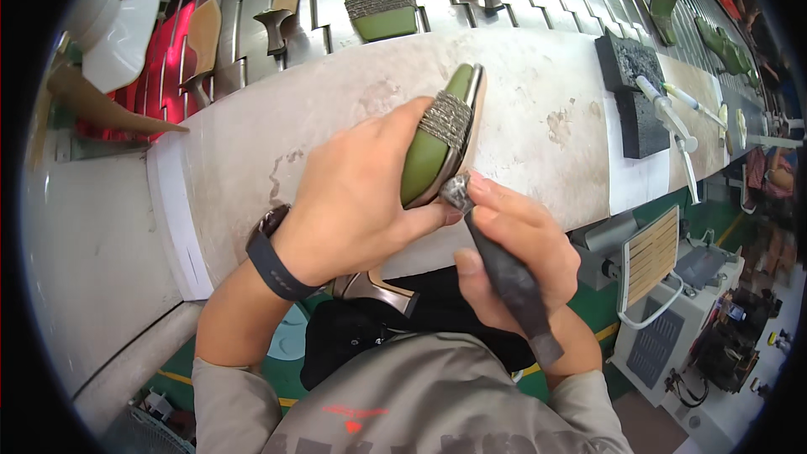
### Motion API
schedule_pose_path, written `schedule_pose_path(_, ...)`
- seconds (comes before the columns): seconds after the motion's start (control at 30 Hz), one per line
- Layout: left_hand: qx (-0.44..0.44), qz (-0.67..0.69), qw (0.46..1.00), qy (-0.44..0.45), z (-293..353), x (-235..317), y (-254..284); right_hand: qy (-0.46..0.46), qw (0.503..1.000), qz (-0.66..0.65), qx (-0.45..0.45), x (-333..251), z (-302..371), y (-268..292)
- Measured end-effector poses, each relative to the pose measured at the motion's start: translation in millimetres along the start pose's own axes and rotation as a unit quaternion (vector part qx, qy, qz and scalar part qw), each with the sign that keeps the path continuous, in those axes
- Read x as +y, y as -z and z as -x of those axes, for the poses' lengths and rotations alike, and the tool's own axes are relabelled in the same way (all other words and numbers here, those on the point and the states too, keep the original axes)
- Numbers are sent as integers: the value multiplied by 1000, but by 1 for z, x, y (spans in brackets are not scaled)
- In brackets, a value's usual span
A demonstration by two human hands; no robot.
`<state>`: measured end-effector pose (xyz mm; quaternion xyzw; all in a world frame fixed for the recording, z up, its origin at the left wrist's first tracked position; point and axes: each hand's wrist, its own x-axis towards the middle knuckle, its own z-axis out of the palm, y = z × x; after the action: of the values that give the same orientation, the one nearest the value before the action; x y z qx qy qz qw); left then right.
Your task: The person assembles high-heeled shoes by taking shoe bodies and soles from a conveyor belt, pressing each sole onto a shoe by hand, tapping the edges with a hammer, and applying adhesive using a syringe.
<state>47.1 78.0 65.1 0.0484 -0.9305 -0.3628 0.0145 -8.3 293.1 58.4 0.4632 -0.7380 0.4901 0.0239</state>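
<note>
My left hand (357, 193) is wrapped round a green heeled sandal (424, 166) with a braided, glittery band across its front. The toe points away from me, and the sandal is tilted so that its sole edge faces right. A metallic heel (382, 292) shows below my left wrist, near my lap. In my right hand (530, 244) is a hammer (514, 282), gripped with its dark handle slanting down toward me. The small, worn metal head is up against the sandal's right edge, close to my left thumb. My fingers hide part of the sandal's side.
Across the far side runs a slatted metal conveyor (538, 8) with several tan soles and green sandal parts. A pale, stained worktable (336, 76) lies before me. Black blocks (639, 122) and syringes (668, 113) are on its right. A machine (672, 319) stands lower right.
</note>
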Motion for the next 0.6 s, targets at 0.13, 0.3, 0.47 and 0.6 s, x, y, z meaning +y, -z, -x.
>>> schedule_pose_path(0.13, -3, 39, 999, 3, -3, -6, 0, -73, 992, -103, 19, 8, -6, -6)
schedule_pose_path(0.3, 3, 9, 1000, 16, -1, -5, -1, -110, 984, -139, 3, 9, -20, 5)
schedule_pose_path(0.47, -3, 5, 1000, 9, 1, -6, 1, -157, 970, -179, -47, 20, -40, 23)
schedule_pose_path(0.6, 1, 7, 1000, -12, 1, -9, 2, -186, 950, -235, -85, 34, -55, 30)
